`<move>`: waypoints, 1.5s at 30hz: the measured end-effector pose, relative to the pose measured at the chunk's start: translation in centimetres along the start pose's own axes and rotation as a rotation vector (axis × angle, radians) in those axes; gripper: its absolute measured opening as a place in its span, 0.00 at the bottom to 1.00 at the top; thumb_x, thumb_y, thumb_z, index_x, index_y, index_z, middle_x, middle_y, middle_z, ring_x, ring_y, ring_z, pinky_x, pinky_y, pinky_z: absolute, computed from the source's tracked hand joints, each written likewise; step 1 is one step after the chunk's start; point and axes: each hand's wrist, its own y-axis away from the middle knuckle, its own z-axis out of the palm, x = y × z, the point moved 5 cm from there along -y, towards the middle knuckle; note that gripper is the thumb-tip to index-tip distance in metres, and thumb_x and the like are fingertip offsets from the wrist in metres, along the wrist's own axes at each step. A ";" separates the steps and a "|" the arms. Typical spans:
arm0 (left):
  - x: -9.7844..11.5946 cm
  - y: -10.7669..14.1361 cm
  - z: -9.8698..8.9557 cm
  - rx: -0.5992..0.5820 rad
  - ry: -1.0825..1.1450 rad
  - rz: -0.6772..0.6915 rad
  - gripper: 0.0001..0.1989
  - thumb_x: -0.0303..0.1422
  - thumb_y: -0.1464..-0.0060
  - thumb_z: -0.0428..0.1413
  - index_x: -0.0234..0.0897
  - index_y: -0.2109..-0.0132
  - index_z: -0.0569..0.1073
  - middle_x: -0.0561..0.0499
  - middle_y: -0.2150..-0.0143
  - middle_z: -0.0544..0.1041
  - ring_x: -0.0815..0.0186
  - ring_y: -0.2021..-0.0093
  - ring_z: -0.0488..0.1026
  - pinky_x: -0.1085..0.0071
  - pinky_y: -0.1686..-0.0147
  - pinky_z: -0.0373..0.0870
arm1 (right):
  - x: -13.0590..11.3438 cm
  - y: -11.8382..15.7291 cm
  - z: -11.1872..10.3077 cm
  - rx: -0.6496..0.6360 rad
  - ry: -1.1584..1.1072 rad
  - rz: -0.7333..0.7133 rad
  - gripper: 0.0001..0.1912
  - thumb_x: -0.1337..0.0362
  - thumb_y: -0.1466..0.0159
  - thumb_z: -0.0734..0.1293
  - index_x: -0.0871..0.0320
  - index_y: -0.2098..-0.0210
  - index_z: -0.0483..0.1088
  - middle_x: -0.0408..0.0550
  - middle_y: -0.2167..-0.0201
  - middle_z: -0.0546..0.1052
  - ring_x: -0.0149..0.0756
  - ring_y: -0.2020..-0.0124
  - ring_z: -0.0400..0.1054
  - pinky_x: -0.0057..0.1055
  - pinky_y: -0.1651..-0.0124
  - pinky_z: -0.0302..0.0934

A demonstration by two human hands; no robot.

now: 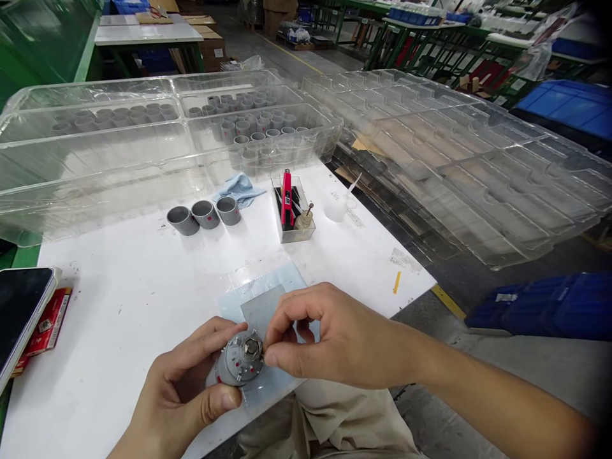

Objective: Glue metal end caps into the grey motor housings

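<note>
My left hand [191,382] is wrapped round a grey cylindrical part [235,362] with a metal nut-like centre and small red marks on its end face. At the right side of that face, my right hand [306,331] has thumb and forefinger pinched together; whatever lies between the fingertips is too small to make out. Under the hands a grey flat plate [262,306] rests on a light blue sheet [287,277]. Three grey cups [205,215] stand in a row farther back, beside a crumpled blue cloth [239,190].
A clear box [296,234] holds a red cutter [287,197] and a small jar. Right of it stands a white dropper bottle [336,207]. Clear trays [143,143] with several grey cups line the back. A phone [23,312] lies left; blue crates [540,306] stand right.
</note>
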 end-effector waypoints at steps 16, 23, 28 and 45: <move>-0.9 -0.3 -0.4 -0.104 -0.014 0.046 0.20 0.36 0.46 0.71 0.51 0.46 0.84 0.47 0.53 0.79 0.58 0.53 0.75 0.70 0.58 0.73 | 0.2 0.1 -0.1 0.000 -0.006 0.144 0.12 0.56 0.37 0.74 0.58 0.63 0.83 0.44 0.70 0.80 0.34 0.68 0.69 0.29 0.67 0.62; -0.2 -0.1 -0.1 -0.079 -0.006 0.025 0.19 0.40 0.48 0.72 0.53 0.48 0.86 0.48 0.53 0.81 0.60 0.55 0.76 0.71 0.58 0.74 | 0.4 0.4 0.1 0.032 0.000 0.095 0.10 0.56 0.35 0.74 0.56 0.61 0.84 0.44 0.66 0.82 0.35 0.63 0.71 0.31 0.61 0.63; -0.1 -0.2 0.0 -0.064 0.002 0.025 0.19 0.41 0.49 0.73 0.54 0.49 0.86 0.49 0.54 0.82 0.60 0.55 0.77 0.71 0.58 0.75 | 0.3 0.5 0.1 0.062 -0.106 0.039 0.06 0.59 0.35 0.76 0.54 0.62 0.84 0.41 0.64 0.83 0.33 0.60 0.73 0.30 0.57 0.65; 0.0 0.1 -0.1 0.134 0.055 0.011 0.23 0.40 0.56 0.76 0.48 0.50 0.86 0.48 0.52 0.85 0.58 0.50 0.81 0.74 0.50 0.77 | 1.1 3.8 3.2 0.503 0.113 -0.543 0.14 0.71 0.32 0.71 0.57 0.48 0.76 0.50 0.55 0.82 0.36 0.53 0.77 0.31 0.51 0.72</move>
